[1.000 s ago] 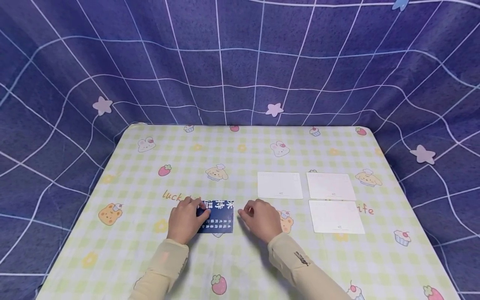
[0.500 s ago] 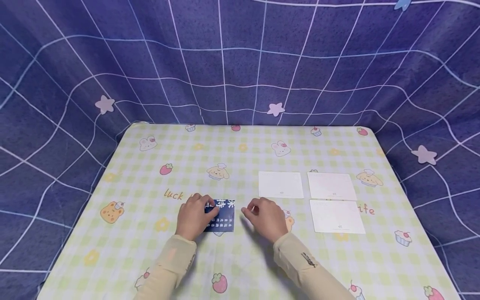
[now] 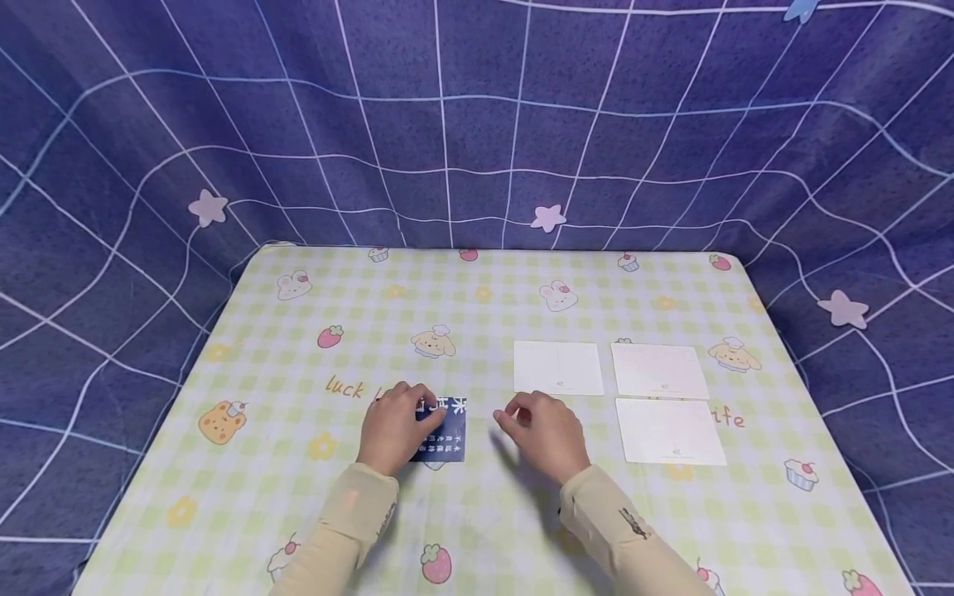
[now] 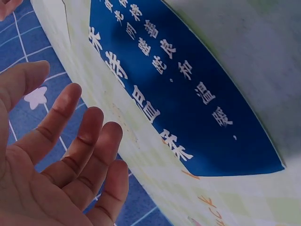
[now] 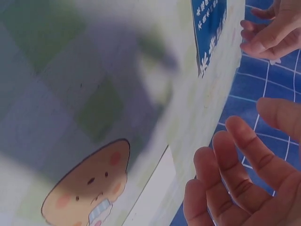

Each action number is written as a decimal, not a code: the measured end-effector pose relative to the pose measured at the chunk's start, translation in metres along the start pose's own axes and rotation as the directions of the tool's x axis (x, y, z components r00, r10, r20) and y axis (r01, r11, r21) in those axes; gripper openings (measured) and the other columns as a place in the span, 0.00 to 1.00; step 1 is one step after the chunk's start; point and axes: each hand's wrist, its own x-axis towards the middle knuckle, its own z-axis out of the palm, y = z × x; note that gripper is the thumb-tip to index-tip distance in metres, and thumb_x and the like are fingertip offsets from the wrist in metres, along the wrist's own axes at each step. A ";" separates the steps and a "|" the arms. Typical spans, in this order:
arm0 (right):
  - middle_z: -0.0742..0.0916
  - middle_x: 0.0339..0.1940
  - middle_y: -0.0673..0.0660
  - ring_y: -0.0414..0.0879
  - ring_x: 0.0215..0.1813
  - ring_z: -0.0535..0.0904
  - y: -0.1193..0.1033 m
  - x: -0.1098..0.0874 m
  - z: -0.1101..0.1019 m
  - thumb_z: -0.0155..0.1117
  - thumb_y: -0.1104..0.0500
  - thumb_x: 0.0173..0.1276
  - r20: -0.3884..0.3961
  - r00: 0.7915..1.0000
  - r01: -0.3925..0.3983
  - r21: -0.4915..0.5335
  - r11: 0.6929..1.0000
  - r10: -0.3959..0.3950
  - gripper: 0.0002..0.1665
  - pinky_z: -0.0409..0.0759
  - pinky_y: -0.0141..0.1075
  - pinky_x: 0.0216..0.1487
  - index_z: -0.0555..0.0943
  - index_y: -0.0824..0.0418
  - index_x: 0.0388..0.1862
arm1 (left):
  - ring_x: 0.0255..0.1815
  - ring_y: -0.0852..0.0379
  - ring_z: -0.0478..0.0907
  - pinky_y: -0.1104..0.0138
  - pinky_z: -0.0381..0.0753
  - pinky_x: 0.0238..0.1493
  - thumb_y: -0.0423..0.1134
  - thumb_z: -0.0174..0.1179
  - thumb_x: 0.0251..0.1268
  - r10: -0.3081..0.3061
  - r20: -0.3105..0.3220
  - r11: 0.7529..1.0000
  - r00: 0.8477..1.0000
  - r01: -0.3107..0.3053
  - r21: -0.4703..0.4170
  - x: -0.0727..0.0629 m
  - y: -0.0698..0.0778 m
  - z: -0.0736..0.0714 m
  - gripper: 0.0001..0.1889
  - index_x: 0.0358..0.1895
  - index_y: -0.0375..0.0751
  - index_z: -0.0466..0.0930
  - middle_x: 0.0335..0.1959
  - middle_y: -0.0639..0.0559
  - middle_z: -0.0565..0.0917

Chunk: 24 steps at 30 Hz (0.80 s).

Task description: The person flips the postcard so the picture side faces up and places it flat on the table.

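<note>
A dark blue card [image 3: 449, 445] printed with white characters lies flat on the tablecloth, in the middle of the head view. My left hand [image 3: 395, 428] hovers over the card's left part and hides it. In the left wrist view the loosely bent fingers [image 4: 91, 125] stand apart from the blue card [image 4: 197, 113], with nothing between them. To the right of the card, my right hand [image 3: 550, 436] hangs above the cloth. Its fingers [image 5: 230, 155] are relaxed and hold nothing in the right wrist view.
Three white cards lie on the right: one at the back [image 3: 557, 360], another beside it [image 3: 659, 370], and a third [image 3: 668, 432] in front of that. The green-checked tablecloth [image 3: 246, 497] carries cartoon prints. A blue gridded curtain [image 3: 477, 124] hangs behind the table.
My left hand has shifted right across the blue card, covering more of its characters. My right hand has moved a little to the right. The cards stay in place.
</note>
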 end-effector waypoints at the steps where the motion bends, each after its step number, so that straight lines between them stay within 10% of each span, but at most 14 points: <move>1: 0.78 0.23 0.46 0.42 0.26 0.71 0.001 0.000 -0.001 0.70 0.48 0.68 -0.002 1.000 0.001 0.001 1.000 -0.001 0.12 0.71 0.37 0.29 0.85 0.52 0.29 | 0.36 0.46 0.79 0.48 0.77 0.48 0.48 0.72 0.62 0.002 0.001 1.000 1.000 -0.002 0.001 0.000 0.001 0.000 0.12 0.37 0.45 0.84 0.33 0.48 0.81; 24: 0.82 0.28 0.47 0.42 0.31 0.78 0.029 -0.012 -0.026 0.71 0.48 0.68 -0.043 0.996 -0.077 0.040 0.996 0.079 0.09 0.76 0.40 0.34 0.87 0.51 0.33 | 0.34 0.48 0.80 0.51 0.77 0.41 0.47 0.71 0.63 0.067 -0.024 0.997 0.997 -0.068 -0.042 0.003 0.031 0.006 0.10 0.36 0.46 0.85 0.34 0.47 0.82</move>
